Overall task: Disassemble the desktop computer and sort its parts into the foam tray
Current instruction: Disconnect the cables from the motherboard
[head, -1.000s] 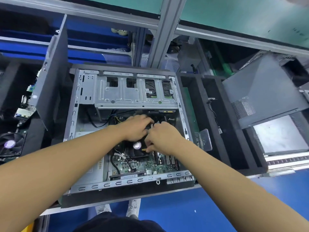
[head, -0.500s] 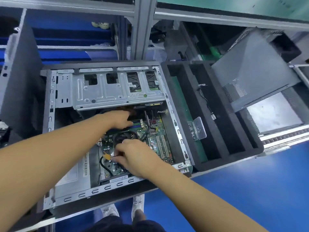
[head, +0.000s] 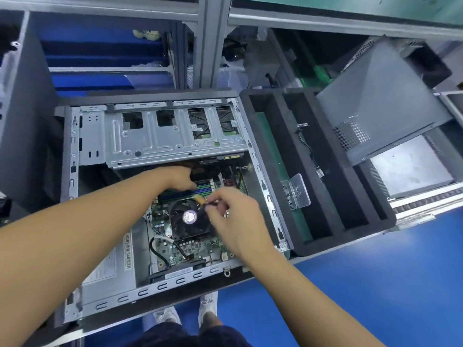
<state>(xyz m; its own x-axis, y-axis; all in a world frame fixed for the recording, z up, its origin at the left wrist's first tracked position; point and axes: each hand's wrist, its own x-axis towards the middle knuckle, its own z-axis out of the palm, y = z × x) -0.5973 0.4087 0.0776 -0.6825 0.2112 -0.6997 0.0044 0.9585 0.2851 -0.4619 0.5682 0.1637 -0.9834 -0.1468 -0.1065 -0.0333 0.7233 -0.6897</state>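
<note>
Evidently early: beside the CPU fan [head: 189,217] mounted in the desktop computer [head: 160,141] the right hand [head: 233,214] pinches an orange-tipped cable [head: 200,200], beyond the fan the left hand [head: 179,177] hides its grip, and right of it the foam tray [head: 385,211] holds few parts.

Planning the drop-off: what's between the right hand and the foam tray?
The case's metal side wall, in the head view; right hand inside, tray outside.

Electronics teardown workstation, factory-style: aluminium-profile frame [head: 213,46], blue shelving [head: 100,56] behind, blue floor [head: 375,284], slotted black foam tray [head: 387,221] beside opened computer case [head: 160,286] (grey metal panel [head: 380,96] propped at right).
</note>
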